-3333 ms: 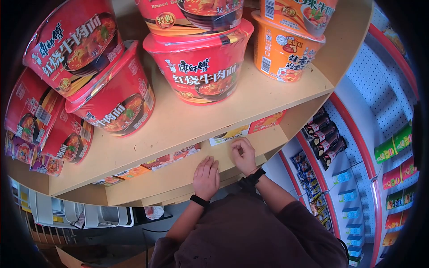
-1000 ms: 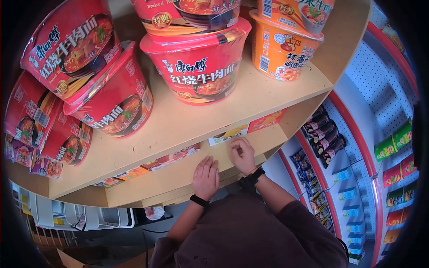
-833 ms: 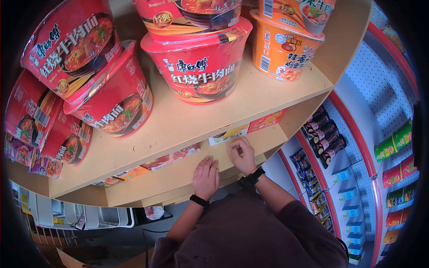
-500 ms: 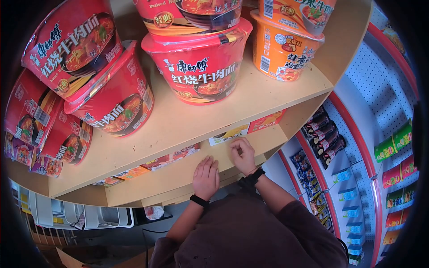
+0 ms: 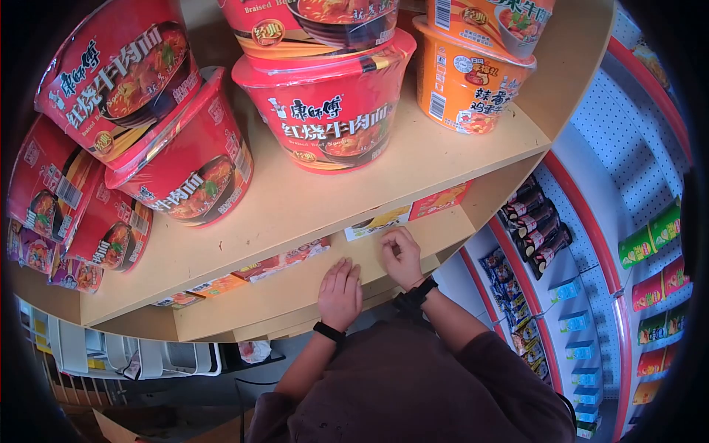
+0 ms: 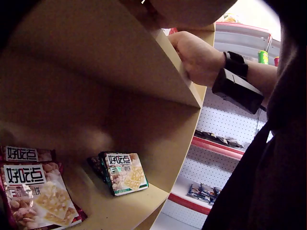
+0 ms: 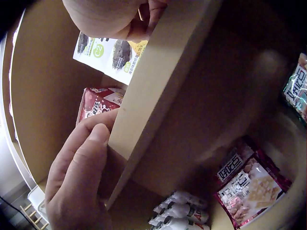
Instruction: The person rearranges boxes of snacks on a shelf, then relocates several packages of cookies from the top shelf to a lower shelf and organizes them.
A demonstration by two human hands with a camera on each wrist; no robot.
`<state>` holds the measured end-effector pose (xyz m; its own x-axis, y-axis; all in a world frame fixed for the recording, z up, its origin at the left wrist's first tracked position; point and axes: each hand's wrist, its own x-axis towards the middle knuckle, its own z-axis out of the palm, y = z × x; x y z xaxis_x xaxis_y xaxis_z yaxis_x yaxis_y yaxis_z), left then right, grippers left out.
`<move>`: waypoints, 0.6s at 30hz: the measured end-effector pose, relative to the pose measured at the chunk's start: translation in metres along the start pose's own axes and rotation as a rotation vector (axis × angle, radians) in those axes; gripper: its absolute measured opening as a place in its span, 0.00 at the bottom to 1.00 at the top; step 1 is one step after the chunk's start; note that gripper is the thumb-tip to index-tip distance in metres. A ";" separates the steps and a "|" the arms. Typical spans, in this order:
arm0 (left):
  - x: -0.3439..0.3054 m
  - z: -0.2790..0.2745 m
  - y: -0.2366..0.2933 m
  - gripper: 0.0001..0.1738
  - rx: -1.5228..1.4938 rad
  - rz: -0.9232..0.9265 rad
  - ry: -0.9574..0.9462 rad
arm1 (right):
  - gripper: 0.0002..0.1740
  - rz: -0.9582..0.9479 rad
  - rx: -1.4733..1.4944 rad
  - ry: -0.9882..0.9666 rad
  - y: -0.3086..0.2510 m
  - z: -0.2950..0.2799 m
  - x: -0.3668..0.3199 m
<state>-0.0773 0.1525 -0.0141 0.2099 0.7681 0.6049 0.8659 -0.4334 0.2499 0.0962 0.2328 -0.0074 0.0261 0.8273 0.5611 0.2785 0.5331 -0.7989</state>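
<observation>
Fingers together and pointing up the shelf, the left hand (image 5: 341, 295) rests on the front of the lower shelf board (image 5: 284, 284). A short way to its right, the right hand (image 5: 402, 258) rests on the same board with its fingers loosely bent. Neither hand holds anything. A white and yellow packet (image 5: 378, 221) lies just behind the right hand. In the left wrist view the right hand (image 6: 199, 60) lies along the board's edge. The right wrist view shows the left hand (image 7: 79, 175) with its fingertips at that edge, near a red packet (image 7: 98, 103).
Red noodle bowls (image 5: 332, 111) and orange ones (image 5: 473, 81) stand stacked on the upper shelf (image 5: 295, 199). Below the hands' board are biscuit packets (image 6: 127, 172). White baskets (image 5: 177, 358) stand at lower left; racks with red edges (image 5: 598, 251) curve along the right.
</observation>
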 end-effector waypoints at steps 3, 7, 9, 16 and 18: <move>0.000 0.000 0.000 0.19 0.003 0.001 0.003 | 0.08 -0.005 0.001 -0.001 0.000 0.000 0.000; 0.000 0.000 0.001 0.19 0.011 0.000 0.005 | 0.08 -0.008 0.000 -0.005 0.003 0.000 0.000; 0.000 0.001 0.000 0.19 0.010 -0.001 0.004 | 0.08 -0.009 0.001 -0.007 0.002 0.000 0.000; -0.001 0.001 -0.001 0.20 0.021 0.004 -0.008 | 0.08 -0.011 0.004 -0.006 0.001 0.000 0.000; 0.000 0.001 -0.001 0.20 0.020 0.005 -0.007 | 0.08 -0.012 0.004 -0.006 0.001 0.000 0.000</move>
<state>-0.0779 0.1529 -0.0150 0.2174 0.7693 0.6008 0.8736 -0.4278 0.2317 0.0965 0.2337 -0.0079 0.0174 0.8221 0.5691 0.2750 0.5433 -0.7932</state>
